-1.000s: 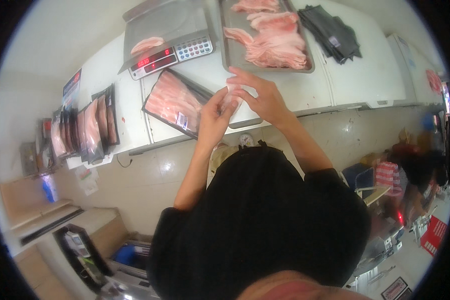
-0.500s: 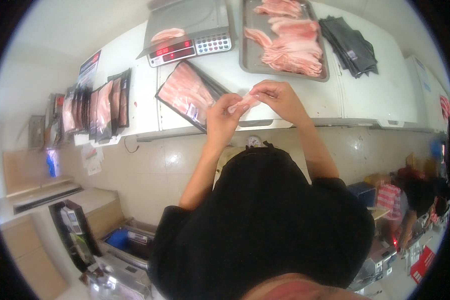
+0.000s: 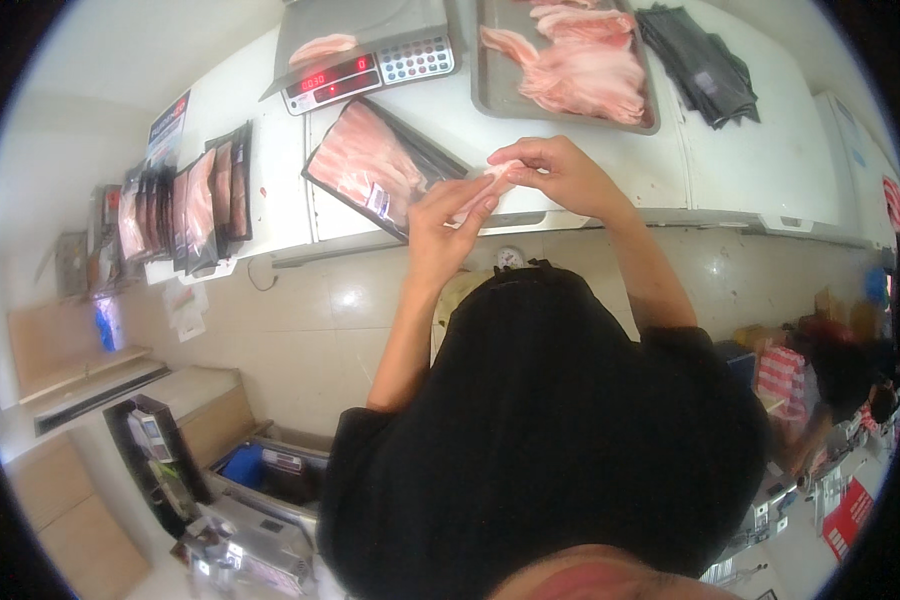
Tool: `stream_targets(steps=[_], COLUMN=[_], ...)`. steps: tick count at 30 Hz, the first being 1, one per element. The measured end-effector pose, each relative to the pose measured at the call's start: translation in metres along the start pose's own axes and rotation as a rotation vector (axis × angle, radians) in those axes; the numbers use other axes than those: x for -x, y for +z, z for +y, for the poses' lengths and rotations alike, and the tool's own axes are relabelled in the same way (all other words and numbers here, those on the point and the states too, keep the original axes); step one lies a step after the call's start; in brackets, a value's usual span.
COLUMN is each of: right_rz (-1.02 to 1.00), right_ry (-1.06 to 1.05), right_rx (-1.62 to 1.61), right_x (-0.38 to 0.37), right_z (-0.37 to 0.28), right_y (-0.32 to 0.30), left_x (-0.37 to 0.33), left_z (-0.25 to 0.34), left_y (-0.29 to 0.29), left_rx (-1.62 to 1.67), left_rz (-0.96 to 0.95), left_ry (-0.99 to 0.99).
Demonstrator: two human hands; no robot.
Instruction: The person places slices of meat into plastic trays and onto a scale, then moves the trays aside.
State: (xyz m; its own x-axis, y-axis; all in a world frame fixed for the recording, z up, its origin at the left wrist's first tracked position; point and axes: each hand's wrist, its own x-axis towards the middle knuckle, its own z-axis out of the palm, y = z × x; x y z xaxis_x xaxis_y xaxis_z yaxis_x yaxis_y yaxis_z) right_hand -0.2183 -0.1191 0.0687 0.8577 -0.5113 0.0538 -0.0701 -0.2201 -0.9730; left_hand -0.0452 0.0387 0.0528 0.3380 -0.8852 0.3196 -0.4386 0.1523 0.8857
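A pale pink slice of meat (image 3: 500,178) hangs between my two hands over the counter's near edge. My left hand (image 3: 444,222) has its fingers closed on one end. My right hand (image 3: 562,178) pinches the other end between thumb and fingers. Beside my left hand lies a black-backed clear pack of meat slices (image 3: 368,160), its lower corner partly behind that hand. Behind it a digital scale (image 3: 410,58) carries another meat slice (image 3: 322,48). Farther right, a metal tray (image 3: 502,92) bears a heap of sliced meat (image 3: 588,78).
Black flat pouches (image 3: 698,72) lie stacked right of the tray. Several filled meat packs (image 3: 202,205) stand in a row at the counter's left. The white counter (image 3: 750,185) ends just in front of me. A co-worker (image 3: 835,385) is at the far right.
The view has shifted, so the counter sits slightly higher. My right hand has turned and flattened over the slice; my left fingers have straightened along it. Both still grip the slice.
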Motion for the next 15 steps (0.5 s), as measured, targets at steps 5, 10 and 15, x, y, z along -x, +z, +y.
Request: stream_targets(steps=[5,10,15], right_rz=[0.041,0.074,0.031], right_ry=[0.019,-0.038,-0.009], right_rx=[0.120,0.290,0.335], right_x=[0.003,0.005,0.003], right_z=[-0.002,0.000,0.000], right_y=[0.004,0.010,0.006], left_x=[0.003,0.002,0.001], left_z=[-0.002,-0.006,-0.014], left_y=[0.004,0.006,0.000], left_rx=[-0.191,-0.289,-0.171], left_rz=[0.070,0.077,0.017], left_ry=[0.028,0.039,-0.087])
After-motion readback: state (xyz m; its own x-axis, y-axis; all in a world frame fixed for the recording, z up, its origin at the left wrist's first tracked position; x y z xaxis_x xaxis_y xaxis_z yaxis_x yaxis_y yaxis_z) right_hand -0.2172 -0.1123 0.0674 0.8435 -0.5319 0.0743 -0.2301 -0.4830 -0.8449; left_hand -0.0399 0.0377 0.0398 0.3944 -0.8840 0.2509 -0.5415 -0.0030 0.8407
